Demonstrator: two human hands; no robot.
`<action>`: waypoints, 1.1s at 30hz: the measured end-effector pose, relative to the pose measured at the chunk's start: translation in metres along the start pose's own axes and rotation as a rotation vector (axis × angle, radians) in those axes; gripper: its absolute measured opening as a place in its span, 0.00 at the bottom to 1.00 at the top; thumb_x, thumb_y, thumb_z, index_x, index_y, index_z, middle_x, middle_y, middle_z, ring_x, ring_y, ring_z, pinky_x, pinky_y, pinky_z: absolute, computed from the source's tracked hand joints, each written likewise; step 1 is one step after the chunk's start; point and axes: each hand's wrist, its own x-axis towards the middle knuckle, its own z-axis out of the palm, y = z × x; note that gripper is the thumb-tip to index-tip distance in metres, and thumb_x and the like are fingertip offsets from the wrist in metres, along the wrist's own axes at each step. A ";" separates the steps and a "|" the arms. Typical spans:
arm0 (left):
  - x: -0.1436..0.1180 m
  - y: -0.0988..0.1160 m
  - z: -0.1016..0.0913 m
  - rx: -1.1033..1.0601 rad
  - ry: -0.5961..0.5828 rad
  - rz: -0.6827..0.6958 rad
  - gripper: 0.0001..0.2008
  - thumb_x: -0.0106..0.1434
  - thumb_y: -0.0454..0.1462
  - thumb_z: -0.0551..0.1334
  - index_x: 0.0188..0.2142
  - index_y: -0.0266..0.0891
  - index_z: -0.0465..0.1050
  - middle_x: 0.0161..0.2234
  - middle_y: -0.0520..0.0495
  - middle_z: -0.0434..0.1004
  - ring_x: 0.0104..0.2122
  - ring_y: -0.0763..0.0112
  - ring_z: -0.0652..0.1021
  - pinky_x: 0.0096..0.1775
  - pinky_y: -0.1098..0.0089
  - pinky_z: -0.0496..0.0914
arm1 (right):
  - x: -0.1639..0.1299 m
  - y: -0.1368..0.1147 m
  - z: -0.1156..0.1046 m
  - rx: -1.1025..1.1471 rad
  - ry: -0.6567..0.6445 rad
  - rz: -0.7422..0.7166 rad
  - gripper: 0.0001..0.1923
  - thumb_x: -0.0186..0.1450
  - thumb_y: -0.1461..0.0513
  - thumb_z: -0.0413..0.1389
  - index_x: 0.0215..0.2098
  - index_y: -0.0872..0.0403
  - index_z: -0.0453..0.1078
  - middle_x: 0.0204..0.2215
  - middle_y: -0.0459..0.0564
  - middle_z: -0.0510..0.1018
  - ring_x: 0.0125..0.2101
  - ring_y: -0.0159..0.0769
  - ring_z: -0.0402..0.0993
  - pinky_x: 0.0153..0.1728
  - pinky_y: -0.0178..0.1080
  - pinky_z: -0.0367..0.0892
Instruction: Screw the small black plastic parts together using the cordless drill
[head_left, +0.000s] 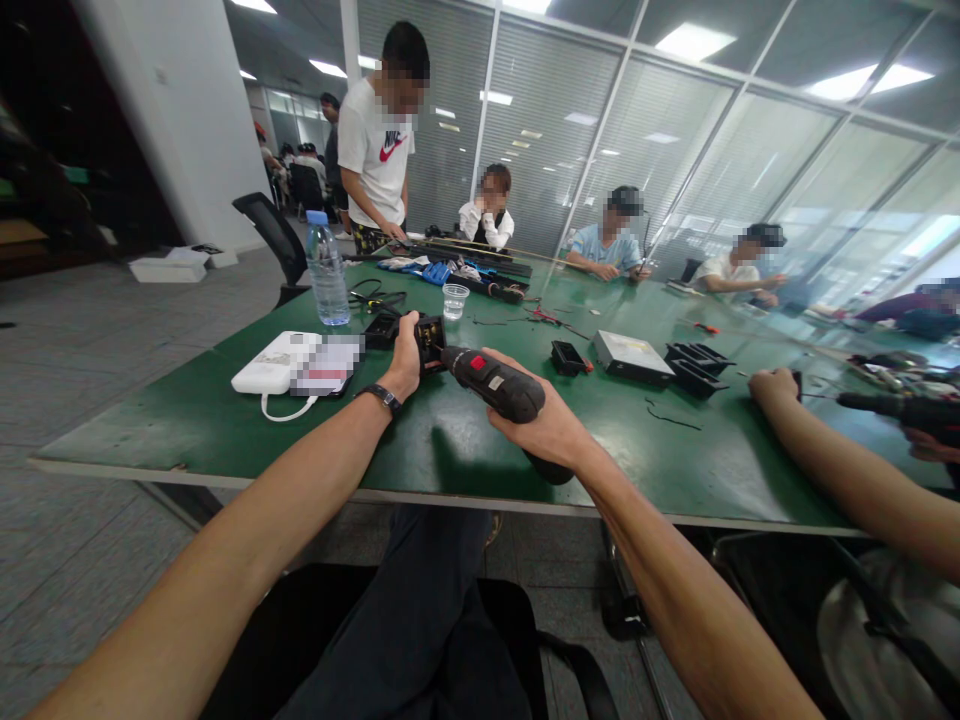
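My left hand (405, 358), with a black watch on the wrist, grips a small black electronic part (430, 340) standing on the green table (225, 400). My right hand (544, 420) is wrapped around a black electric screwdriver (491, 382) with a red label. The tool's tip points left and meets the black part. Both forearms reach out over the table's near edge.
A white power bank (274, 365) with a cable, a water bottle (327, 270) and a clear plastic cup (454, 300) lie to the left and behind. A silver drive (632, 355) and black trays (694, 368) sit to the right. A co-worker's arm (847, 470) holds another screwdriver at right. Several people sit across.
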 end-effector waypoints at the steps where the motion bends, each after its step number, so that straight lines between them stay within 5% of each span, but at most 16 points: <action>1: -0.001 0.000 0.001 0.016 0.016 0.004 0.29 0.69 0.65 0.66 0.41 0.41 0.79 0.29 0.46 0.83 0.26 0.62 0.83 0.25 0.68 0.72 | 0.000 0.000 0.000 0.000 -0.001 -0.001 0.47 0.65 0.65 0.65 0.82 0.52 0.67 0.65 0.56 0.88 0.66 0.50 0.83 0.71 0.51 0.74; 22: -0.004 0.002 0.005 0.058 0.057 0.013 0.28 0.76 0.60 0.58 0.39 0.40 0.80 0.32 0.43 0.85 0.28 0.62 0.83 0.24 0.69 0.70 | 0.001 0.001 0.000 -0.027 -0.009 -0.016 0.48 0.64 0.65 0.64 0.82 0.52 0.66 0.63 0.56 0.89 0.62 0.51 0.86 0.71 0.54 0.73; 33: -0.003 0.001 0.003 0.042 0.044 0.025 0.30 0.70 0.65 0.64 0.39 0.40 0.78 0.30 0.45 0.84 0.25 0.63 0.82 0.23 0.69 0.68 | 0.000 -0.001 -0.001 -0.013 -0.004 -0.010 0.47 0.64 0.65 0.64 0.82 0.54 0.67 0.63 0.58 0.88 0.63 0.50 0.85 0.71 0.53 0.73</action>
